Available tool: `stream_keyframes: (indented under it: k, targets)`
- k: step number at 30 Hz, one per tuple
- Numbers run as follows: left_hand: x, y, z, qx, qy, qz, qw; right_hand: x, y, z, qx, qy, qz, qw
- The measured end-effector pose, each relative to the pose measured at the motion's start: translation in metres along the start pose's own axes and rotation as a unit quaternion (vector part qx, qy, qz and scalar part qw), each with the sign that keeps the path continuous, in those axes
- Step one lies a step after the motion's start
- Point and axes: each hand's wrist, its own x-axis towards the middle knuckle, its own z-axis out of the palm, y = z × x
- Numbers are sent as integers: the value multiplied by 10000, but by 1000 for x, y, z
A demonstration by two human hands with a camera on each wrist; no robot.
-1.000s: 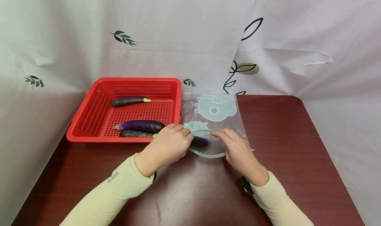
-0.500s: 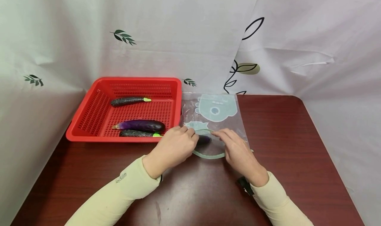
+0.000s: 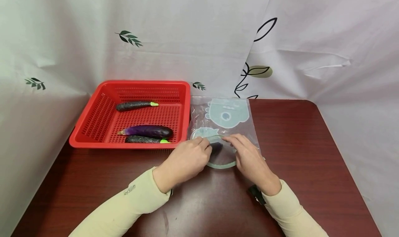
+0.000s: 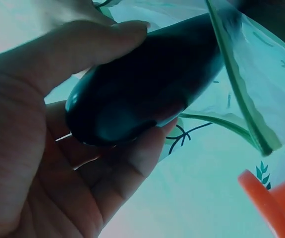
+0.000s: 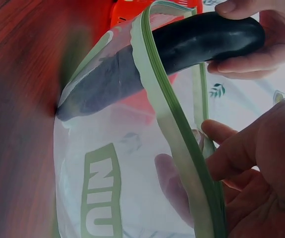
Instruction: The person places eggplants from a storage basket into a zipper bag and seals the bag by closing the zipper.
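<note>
My left hand (image 3: 188, 159) holds a dark purple eggplant (image 4: 142, 84) by its thick rounded end, thumb on one side and fingers on the other. The eggplant's far part lies inside a clear zip bag (image 5: 102, 193) with pale green printing, seen through the plastic in the right wrist view. The bag's mouth stands apart in a loop edged by a green zip strip (image 5: 169, 96). My right hand (image 3: 250, 159) grips that rim on its right side, one finger showing through the plastic inside. In the head view my left hand hides most of the eggplant.
A red perforated basket (image 3: 78, 133) stands left of the bag. In it lie another purple eggplant (image 3: 148, 131) and two dark green, rough-skinned vegetables with light green ends, one at the back (image 3: 134, 106). White patterned cloth (image 3: 174, 32) hangs behind the brown table (image 3: 293, 136).
My left hand has moved to the right, away from the basket, sliding the eggplant farther into the bag's mouth. My right hand has stayed almost still at the rim.
</note>
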Motion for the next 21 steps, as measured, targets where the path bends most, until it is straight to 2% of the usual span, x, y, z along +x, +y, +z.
stream_keyframes:
  k: [5, 13, 21]
  targets:
    - [-1, 4, 1, -20, 73, 26, 10000, 0, -1, 1, -2, 61, -39, 10000]
    - [3, 9, 4, -173, 149, -343, 9992, -1, -2, 2, 74, 203, -143, 9997]
    - [9, 18, 9, -204, 109, -547, 9982, -1, -4, 1, 175, 264, -223, 9992]
